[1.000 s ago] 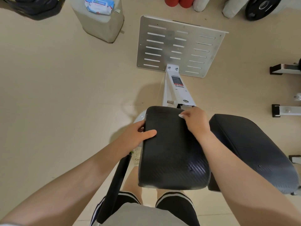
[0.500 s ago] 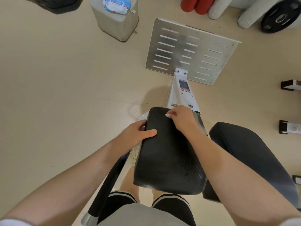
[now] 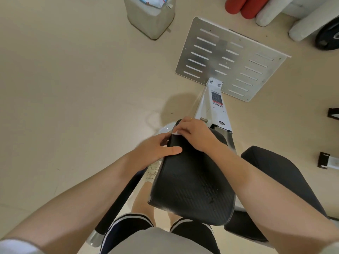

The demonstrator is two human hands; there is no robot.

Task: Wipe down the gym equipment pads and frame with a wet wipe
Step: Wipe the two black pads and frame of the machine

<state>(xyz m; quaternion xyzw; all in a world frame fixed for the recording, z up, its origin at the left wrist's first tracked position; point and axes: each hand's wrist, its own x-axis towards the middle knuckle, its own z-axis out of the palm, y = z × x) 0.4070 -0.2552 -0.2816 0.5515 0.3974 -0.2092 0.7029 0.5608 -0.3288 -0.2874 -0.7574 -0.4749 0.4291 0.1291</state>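
A black textured pad [image 3: 190, 182] fills the lower middle of the head view. My left hand [image 3: 156, 149] grips its left edge, thumb lying across the top and fingers tucked under. My right hand [image 3: 194, 133] presses a white wet wipe [image 3: 175, 132] on the pad's far left corner; only a small tip of the wipe shows under the fingers. A second black pad [image 3: 280, 176] sits to the right, partly behind my right forearm. The white frame beam [image 3: 214, 109] runs forward from the pads to a slotted metal footplate [image 3: 231, 59].
A grey box [image 3: 150, 19] with a wipes pack [image 3: 152, 0] on top stands on the beige floor at the top. Red and white rollers [image 3: 245, 6] and a black weight plate [image 3: 328, 37] lie top right. White frame feet [image 3: 328, 160] stick in from the right. A black handle bar [image 3: 119, 200] runs lower left.
My right hand with the wipe has slid leftward along the pad's far edge, from the right corner to the left corner. The camera has tilted, shifting the footplate right. My left hand kept its grip.
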